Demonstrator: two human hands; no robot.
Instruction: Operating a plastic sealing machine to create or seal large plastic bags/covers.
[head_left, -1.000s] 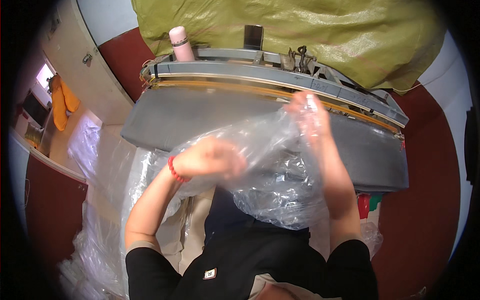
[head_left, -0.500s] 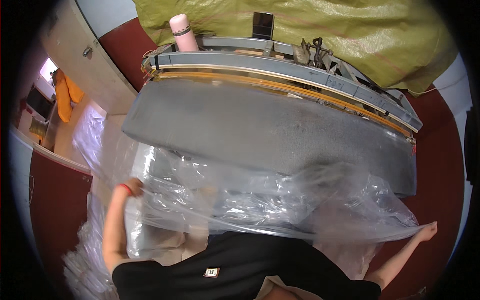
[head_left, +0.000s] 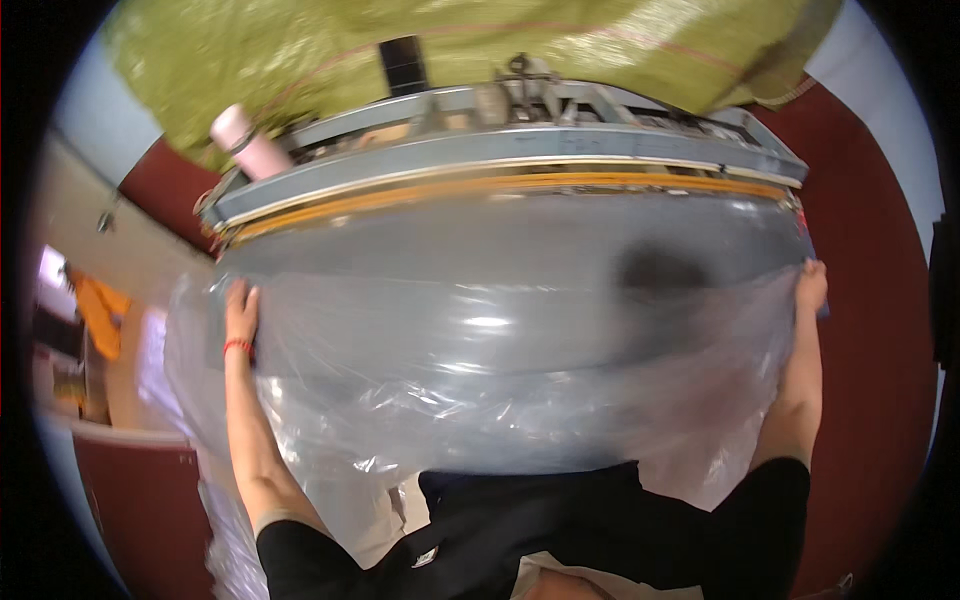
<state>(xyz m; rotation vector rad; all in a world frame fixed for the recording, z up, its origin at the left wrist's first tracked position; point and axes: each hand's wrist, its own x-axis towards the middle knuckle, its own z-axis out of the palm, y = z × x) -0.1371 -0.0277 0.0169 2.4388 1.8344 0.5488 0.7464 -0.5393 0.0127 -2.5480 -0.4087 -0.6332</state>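
A large clear plastic sheet (head_left: 500,380) lies stretched flat over the grey machine table (head_left: 520,240). My left hand (head_left: 240,310) pins its far left corner to the table, a red band on the wrist. At the table's right end, my right hand (head_left: 810,285) grips the sheet's far right corner. Both arms are spread wide, and the sheet's near edge hangs down crumpled in front of my dark shirt.
Behind the table runs a grey metal frame with an orange bar (head_left: 500,185). A pink bottle (head_left: 245,140) stands at the back left, and a dark box (head_left: 403,65) sits before a green woven sack (head_left: 450,40). More clear plastic (head_left: 225,540) is piled on the floor at lower left.
The sheet, bunched between my hands a second ago, was pulled wide apart, then carried forward and laid flat over the grey table. Both hands moved outward and away from me.
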